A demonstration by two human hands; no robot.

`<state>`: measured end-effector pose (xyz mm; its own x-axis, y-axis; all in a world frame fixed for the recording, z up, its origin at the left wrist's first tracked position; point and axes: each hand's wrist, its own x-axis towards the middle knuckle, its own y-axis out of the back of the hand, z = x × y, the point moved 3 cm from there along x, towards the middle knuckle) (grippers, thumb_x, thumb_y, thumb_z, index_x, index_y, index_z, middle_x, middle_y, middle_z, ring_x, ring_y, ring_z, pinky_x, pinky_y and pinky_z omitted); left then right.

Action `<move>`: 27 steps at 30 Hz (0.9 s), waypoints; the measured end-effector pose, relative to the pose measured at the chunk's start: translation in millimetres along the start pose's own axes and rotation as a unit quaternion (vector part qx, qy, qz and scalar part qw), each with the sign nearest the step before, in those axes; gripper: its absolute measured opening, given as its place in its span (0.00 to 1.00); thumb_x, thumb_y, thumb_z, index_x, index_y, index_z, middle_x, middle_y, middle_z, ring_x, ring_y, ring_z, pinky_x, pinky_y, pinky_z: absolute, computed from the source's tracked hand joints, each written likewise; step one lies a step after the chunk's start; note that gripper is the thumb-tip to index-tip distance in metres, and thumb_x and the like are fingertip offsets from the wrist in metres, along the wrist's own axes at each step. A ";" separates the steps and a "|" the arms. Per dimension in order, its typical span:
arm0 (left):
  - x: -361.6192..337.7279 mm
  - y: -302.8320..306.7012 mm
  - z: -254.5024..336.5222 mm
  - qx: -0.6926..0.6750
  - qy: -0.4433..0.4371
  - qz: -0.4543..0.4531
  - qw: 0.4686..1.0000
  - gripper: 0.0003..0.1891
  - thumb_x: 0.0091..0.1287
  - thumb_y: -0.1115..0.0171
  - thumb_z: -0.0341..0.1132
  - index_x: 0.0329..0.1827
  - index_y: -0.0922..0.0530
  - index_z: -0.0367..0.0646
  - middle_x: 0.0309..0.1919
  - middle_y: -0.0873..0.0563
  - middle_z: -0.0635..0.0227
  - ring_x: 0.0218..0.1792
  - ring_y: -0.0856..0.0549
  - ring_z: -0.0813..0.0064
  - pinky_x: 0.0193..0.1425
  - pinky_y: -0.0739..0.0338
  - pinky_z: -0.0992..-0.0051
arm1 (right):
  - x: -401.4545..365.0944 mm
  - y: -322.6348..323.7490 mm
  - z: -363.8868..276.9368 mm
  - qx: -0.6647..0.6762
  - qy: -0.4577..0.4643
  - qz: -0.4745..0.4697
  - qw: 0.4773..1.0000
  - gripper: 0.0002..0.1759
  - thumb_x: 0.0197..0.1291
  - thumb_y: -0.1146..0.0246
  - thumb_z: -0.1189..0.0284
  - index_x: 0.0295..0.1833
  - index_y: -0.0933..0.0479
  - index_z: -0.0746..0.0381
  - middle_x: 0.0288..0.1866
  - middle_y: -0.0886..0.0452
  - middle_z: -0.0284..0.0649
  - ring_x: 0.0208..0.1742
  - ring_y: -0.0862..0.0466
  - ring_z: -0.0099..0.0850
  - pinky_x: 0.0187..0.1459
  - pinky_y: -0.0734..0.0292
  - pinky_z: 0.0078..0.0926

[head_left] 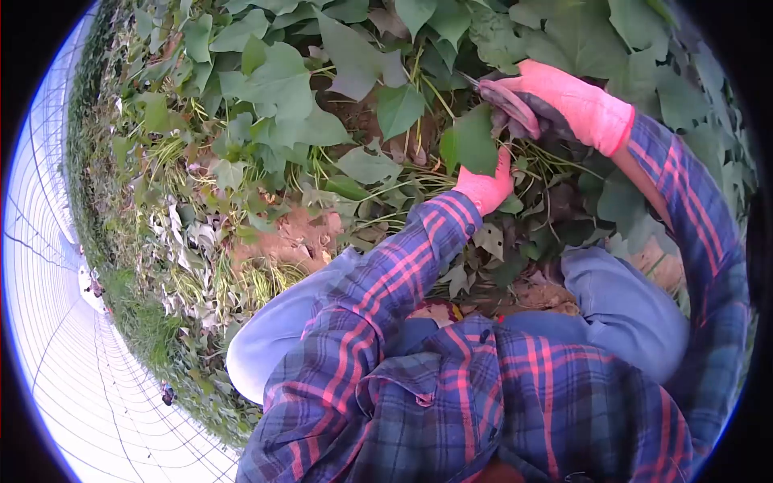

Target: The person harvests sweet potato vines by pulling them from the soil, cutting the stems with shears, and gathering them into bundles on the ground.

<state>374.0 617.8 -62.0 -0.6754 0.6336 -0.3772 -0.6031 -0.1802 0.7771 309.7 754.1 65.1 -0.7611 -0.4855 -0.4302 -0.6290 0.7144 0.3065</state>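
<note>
Both my hands wear pink gloves and reach into leafy vines. My right hand [568,105] is wrapped round the handles of small scissors [507,105], whose thin tip points left among the stems. Below and left of it is my left hand [487,187], partly behind a broad green leaf [475,141]; one finger points up, and the other fingers are hidden. Whatever it may hold does not show. Thin green stems [555,157] run beside and beneath both hands.
Bare reddish soil [294,239] and pale cut stems [270,278] lie at the left. My bent knees flank the near ground. Dense leaves [278,88] spread across the top. Far left, people [167,394] are small and distant under a curved greenhouse roof [48,274].
</note>
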 end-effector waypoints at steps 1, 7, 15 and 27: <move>5.0 -6.6 -1.7 0.025 0.004 -0.023 0.999 0.27 0.53 0.38 0.34 0.59 0.29 0.44 0.57 0.30 0.48 0.51 0.22 0.49 0.56 0.28 0.57 | 9.4 0.6 13.7 0.002 0.001 0.003 1.000 0.08 0.63 0.43 0.71 0.46 0.24 0.60 0.30 0.20 0.35 0.24 0.22 0.22 0.23 0.27 0.18; 17.5 3.1 -124.1 -0.189 0.033 0.003 0.981 0.22 0.55 0.36 0.35 0.53 0.25 0.38 0.43 0.17 0.56 0.40 0.17 0.61 0.43 0.24 0.62 | 38.2 -13.2 129.6 0.518 -0.248 0.038 0.818 0.07 0.64 0.47 0.69 0.34 0.26 0.57 0.23 0.27 0.31 0.16 0.31 0.20 0.16 0.40 0.18; 19.3 54.1 -111.5 -0.063 0.137 0.017 0.988 0.12 0.56 0.39 0.37 0.43 0.18 0.49 0.38 0.16 0.64 0.38 0.17 0.65 0.46 0.25 0.66 | 26.1 -12.9 75.6 0.383 -0.179 0.001 0.906 0.09 0.64 0.44 0.67 0.37 0.26 0.62 0.24 0.26 0.34 0.16 0.29 0.19 0.16 0.36 0.15; 43.2 69.8 -63.5 -0.106 0.094 0.179 0.973 0.31 0.57 0.37 0.39 0.65 0.35 0.46 0.34 0.19 0.64 0.33 0.19 0.63 0.37 0.24 0.66 | 37.2 -19.5 72.7 0.393 -0.188 -0.011 0.900 0.11 0.64 0.47 0.70 0.30 0.24 0.60 0.17 0.29 0.31 0.13 0.30 0.23 0.17 0.36 0.21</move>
<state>275.7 584.8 -56.1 -0.9126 0.3554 -0.2020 -0.3746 -0.5290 0.7614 305.2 758.8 -18.6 -0.5492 -0.4057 -0.7306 -0.2247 0.9137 -0.3385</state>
